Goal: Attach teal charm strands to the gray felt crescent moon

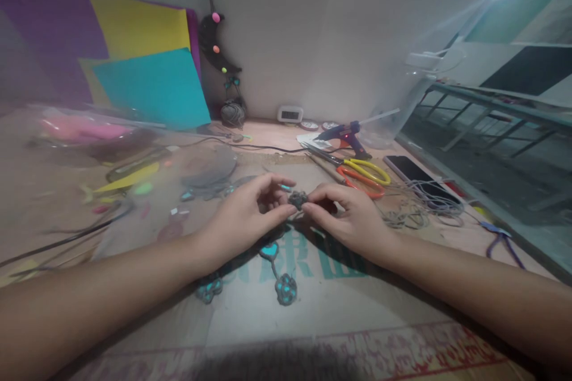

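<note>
one grey cord cluster (297,199) mid-frame is seemingly being shaped, right hand (351,216) pinching it, left hand (250,212) loosely parted, next needing steadiness.

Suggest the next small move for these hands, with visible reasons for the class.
Probably lower the forefinger of the left hand onto the small dark piece, steadying it from both sides: the right hand seems to pinch its right edge, while the left thumb is at its left edge and the left forefinger stands apart above.
</note>
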The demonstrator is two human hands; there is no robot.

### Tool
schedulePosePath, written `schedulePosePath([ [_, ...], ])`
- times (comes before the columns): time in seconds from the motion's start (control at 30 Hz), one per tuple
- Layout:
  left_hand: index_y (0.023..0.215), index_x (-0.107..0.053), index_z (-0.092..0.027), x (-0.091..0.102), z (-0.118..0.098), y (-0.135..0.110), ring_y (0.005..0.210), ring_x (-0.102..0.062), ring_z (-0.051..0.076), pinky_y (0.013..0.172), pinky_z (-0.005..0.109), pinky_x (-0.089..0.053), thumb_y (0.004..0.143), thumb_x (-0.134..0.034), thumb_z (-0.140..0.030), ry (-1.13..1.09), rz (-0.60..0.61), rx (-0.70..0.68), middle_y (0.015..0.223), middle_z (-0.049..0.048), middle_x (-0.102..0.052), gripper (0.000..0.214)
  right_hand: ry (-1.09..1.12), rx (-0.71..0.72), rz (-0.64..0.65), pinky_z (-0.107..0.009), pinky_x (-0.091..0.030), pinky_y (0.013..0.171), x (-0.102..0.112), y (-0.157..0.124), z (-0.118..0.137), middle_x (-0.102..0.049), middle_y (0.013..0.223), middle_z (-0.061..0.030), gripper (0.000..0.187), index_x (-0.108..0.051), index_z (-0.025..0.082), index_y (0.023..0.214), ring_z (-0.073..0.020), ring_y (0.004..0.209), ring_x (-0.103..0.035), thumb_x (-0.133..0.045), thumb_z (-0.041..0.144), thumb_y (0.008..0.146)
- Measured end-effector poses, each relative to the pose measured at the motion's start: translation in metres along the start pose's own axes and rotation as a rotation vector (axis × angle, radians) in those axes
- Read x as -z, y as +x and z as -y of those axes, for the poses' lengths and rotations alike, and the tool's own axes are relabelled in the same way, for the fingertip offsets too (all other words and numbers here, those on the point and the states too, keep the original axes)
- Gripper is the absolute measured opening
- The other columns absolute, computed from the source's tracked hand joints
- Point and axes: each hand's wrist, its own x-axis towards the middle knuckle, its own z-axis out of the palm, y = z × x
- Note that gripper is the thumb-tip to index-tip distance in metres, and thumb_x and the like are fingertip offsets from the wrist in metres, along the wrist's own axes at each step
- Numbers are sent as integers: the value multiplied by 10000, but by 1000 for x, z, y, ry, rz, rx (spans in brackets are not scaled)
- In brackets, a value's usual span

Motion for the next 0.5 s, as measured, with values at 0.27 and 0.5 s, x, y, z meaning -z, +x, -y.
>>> schedulePosePath([
  [0.27,861,-534,-209,3,2,4,698,-550,146,649,255,-436,951,-489,-382,-117,-181,97,735,-23,-564,201,152,-219,-100,-245,-458,536,2,3,-1,-641,663,1,151,-633,177,793,-118,582,-568,-616,308,867],
  [0.5,705,-502,-211,7,1,3,669,-506,158,623,279,-402,1002,-389,-460,97,-151,10,678,-16,-522,404,95,-40,-81,-226,-481,558,1,1,2,-684,700,-10,117,-658,172,812,-110,605,-599,-604,241,890],
])
